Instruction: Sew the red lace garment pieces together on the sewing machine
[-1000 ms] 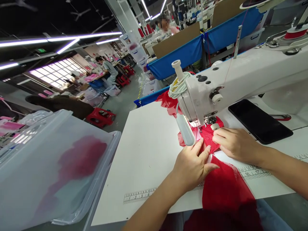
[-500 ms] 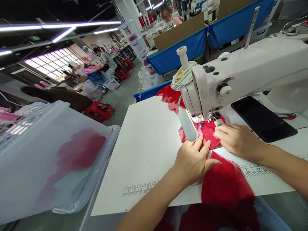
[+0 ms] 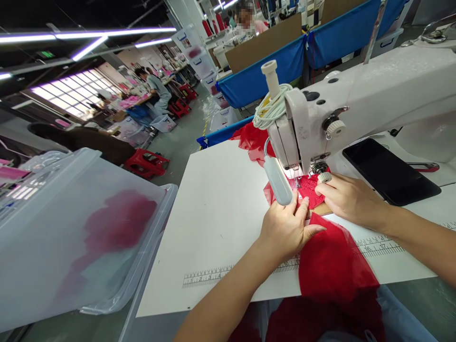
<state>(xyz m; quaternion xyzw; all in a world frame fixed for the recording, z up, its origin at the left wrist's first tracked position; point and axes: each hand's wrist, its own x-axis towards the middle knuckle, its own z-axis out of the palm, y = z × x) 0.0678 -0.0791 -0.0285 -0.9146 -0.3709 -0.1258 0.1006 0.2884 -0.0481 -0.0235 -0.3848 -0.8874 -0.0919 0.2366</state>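
Observation:
Red lace fabric [image 3: 309,192] lies beneath the needle and presser foot [image 3: 297,182] of a white sewing machine [image 3: 377,90]. My left hand [image 3: 283,230] rests flat at its left edge, fingers stretched toward the foot and thumb spread to the right. On the other side, my right hand [image 3: 351,200] pinches the lace's right edge, just below the machine's knob [image 3: 324,177]. A sheer red piece [image 3: 333,266] hangs over the table's front edge. The small white lamp [image 3: 280,183] hides part of the fabric behind it.
A black phone [image 3: 392,171] lies right of the needle, with a red-handled tool [image 3: 423,166] behind it. More red fabric [image 3: 249,140] spills off the far edge of the white table [image 3: 199,213]. Left stands a translucent bin [image 3: 71,228]. Other people sit at work farther off.
The lace has slid a little farther under the foot, and a tan patch shows below its near edge. My left fingers have shifted slightly; my right hand keeps its pinch.

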